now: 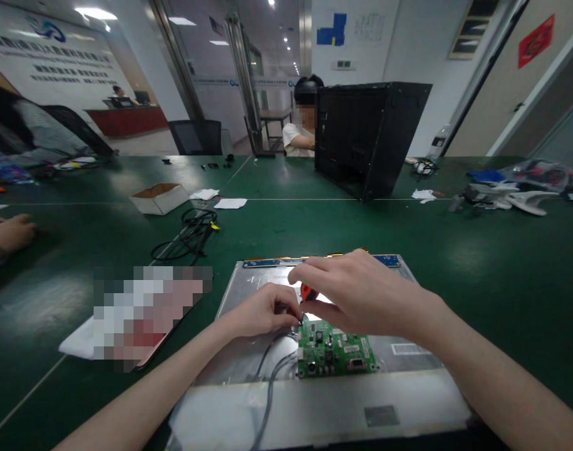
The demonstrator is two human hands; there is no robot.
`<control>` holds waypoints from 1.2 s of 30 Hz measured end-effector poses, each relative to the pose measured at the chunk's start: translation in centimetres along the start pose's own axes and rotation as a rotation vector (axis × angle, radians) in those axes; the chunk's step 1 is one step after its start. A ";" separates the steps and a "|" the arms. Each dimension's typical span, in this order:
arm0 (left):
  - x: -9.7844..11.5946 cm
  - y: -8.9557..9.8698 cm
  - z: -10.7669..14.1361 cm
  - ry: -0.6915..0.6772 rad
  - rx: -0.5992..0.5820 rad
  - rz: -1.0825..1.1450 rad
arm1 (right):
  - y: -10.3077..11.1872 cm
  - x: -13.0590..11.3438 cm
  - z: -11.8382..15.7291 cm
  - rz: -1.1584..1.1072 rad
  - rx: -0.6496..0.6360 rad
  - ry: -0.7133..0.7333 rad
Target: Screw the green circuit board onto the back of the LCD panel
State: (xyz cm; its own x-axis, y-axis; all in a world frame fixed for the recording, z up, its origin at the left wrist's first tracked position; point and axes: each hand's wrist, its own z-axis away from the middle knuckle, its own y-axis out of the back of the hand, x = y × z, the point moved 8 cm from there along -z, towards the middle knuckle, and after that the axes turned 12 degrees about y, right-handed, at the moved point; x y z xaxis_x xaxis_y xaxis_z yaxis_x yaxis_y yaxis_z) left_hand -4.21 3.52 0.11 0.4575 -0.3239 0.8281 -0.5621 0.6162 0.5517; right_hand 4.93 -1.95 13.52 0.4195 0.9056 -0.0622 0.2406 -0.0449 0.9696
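A silver metal panel (422, 401) lies on the green table in front of me, with a blue circuit strip (389, 260) along its far edge. On the panel sits a green circuit board (335, 344), grey cables running from its left side. My right hand (361, 291) holds a red and black screwdriver (308, 292) above the board's upper left corner; its tip is hard to make out. Beside that corner, my left hand (265, 310) has thumb and forefinger pinched together, and what lies between them is too small to name.
Left of the panel are a pinkish flat object (173, 313), partly blurred out, and black cables (192, 232). Farther back stand an open cardboard box (159, 199) and a large black case (356, 138), a person behind it. Another person's hand (14, 235) rests at the far left.
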 end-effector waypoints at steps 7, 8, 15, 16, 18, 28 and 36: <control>0.1 0.0 0.1 -0.005 0.003 -0.021 | -0.1 0.0 0.0 -0.059 -0.003 0.013; 0.1 0.0 0.1 -0.005 0.008 -0.024 | 0.0 -0.2 0.1 -0.076 -0.005 0.026; 0.2 0.0 0.3 0.000 0.019 -0.048 | 0.0 -0.3 0.0 -0.069 0.012 0.034; 0.2 0.0 0.2 -0.001 0.019 -0.049 | 0.0 -0.3 -0.1 -0.050 0.015 0.032; 0.2 0.1 0.1 -0.006 0.016 -0.050 | -0.1 -0.2 -0.1 -0.008 0.020 0.026; 0.0 -0.1 0.1 -0.002 0.016 -0.051 | 0.0 -0.5 0.0 -0.068 -0.019 0.029; 0.1 0.0 0.3 -0.008 0.029 -0.058 | 0.1 -0.5 0.0 -0.063 -0.006 0.026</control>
State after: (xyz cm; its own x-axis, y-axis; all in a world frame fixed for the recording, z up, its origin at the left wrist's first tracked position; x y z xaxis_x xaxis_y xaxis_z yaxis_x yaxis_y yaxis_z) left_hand -4.35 3.28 0.23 0.4843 -0.3643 0.7954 -0.5546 0.5753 0.6012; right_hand 4.79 -2.41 13.62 0.3804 0.9174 -0.1171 0.2604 0.0153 0.9654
